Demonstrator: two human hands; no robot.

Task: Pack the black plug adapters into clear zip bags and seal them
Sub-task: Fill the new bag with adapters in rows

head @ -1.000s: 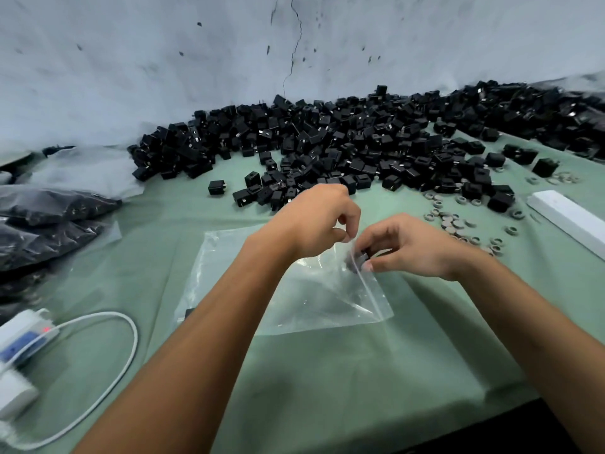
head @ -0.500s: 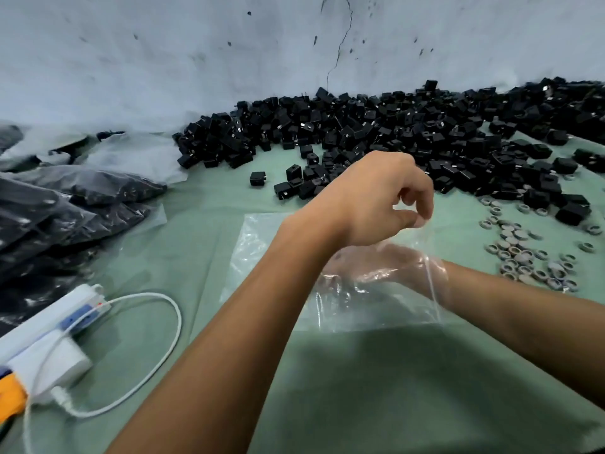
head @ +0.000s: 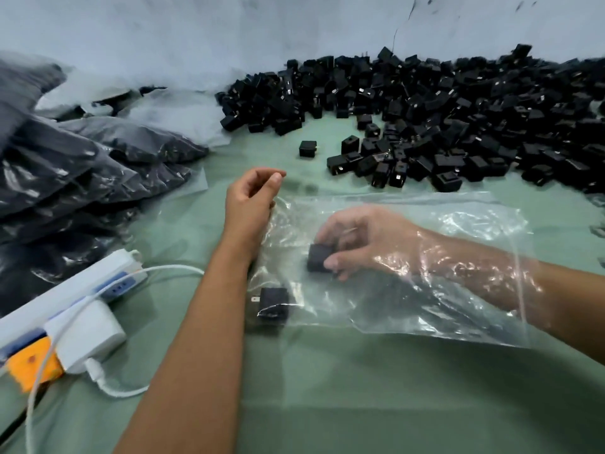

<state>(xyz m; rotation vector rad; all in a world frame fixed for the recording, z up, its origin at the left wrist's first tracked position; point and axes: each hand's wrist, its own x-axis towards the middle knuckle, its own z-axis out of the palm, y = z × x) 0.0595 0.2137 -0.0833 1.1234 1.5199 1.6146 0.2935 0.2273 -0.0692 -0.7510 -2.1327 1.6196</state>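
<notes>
- Clear zip bag [head: 425, 257] lies flat on the green table [head: 360, 388], its open mouth toward the right.
- Right hand [head: 357, 239] is inside the bag, forearm through the mouth; thumb and fingers pinch a black plug adapter [head: 319, 258].
- Second adapter [head: 273, 301], prongs pointing left, sits at the bag's lower left corner.
- Left hand [head: 250, 201] rests at the bag's left edge, fingers loosely curled, thumb and fingertips close; whether they hold the film cannot be told.
- Loose adapter pile [head: 442, 109] lies beyond the bag against the wall.
- Filled dark bags [head: 82, 165] lie far left; a white power strip [head: 65, 299] lies near left.
</notes>
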